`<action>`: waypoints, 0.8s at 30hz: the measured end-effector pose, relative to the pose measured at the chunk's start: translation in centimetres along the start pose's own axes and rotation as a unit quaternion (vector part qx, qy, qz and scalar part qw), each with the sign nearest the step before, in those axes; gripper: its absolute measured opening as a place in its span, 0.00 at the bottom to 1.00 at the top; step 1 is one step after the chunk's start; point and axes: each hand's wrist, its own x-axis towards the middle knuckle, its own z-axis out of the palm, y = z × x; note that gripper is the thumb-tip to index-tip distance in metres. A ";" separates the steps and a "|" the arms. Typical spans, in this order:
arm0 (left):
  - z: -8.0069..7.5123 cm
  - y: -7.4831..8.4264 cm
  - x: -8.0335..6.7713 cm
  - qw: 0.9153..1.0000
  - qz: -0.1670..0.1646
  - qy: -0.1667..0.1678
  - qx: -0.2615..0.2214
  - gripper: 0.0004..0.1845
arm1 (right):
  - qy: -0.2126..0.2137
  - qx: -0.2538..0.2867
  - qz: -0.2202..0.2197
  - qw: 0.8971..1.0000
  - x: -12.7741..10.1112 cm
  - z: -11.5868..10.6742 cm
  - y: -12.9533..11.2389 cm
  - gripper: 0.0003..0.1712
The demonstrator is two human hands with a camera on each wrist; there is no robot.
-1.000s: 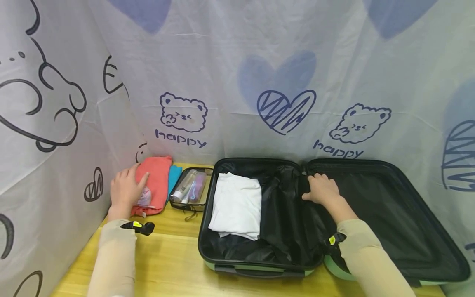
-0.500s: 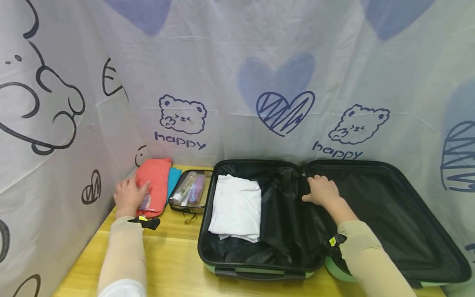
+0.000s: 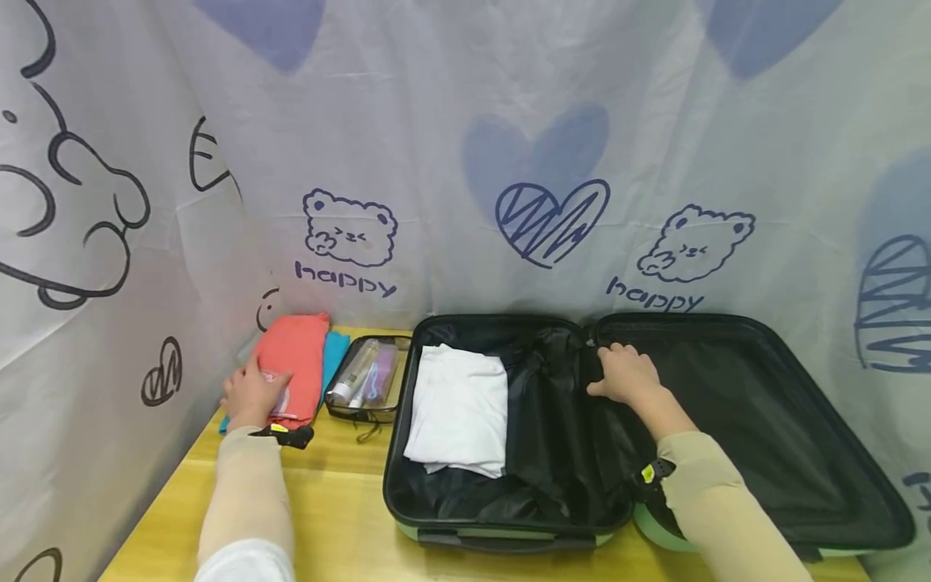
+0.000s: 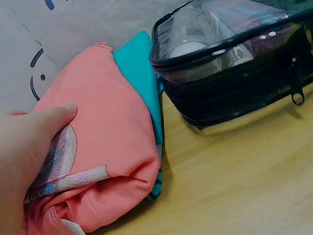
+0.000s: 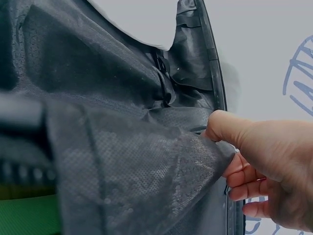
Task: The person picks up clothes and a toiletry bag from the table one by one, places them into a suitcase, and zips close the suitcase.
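Where left hand [image 3: 250,396] touches coral cloth [image 3: 300,352], pouch [image 4: 225,95] beside; suitcase [image 3: 541,444] beyond

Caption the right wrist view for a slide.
The right hand pinches the edge of the black suitcase lining before a pale, blue-printed backdrop.

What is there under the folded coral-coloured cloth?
A turquoise cloth shows along the right edge of the coral cloth, which the left hand touches. Most of the underside is covered, so anything else lying there cannot be seen.
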 end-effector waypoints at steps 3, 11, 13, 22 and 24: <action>0.0 -0.4 0.1 1.000 -0.015 -0.012 -0.002 0.51 | -0.002 0.002 -0.001 1.000 -0.1 0.0 -0.2 0.43; -0.7 0.0 0.6 0.999 -0.018 -0.028 0.015 0.51 | -0.003 0.004 0.003 1.000 -0.1 -0.4 -0.2 0.42; -0.8 0.2 0.6 0.999 -0.017 -0.028 0.023 0.51 | -0.001 0.005 0.003 1.000 0.0 -0.4 -0.2 0.42; 0.0 0.6 0.9 0.998 -0.001 0.010 0.068 0.44 | -0.004 0.006 0.008 1.000 0.0 -0.1 -0.2 0.43; 0.1 0.9 1.0 0.996 0.008 0.023 0.082 0.42 | -0.001 0.007 0.009 1.000 0.0 -0.2 -0.2 0.43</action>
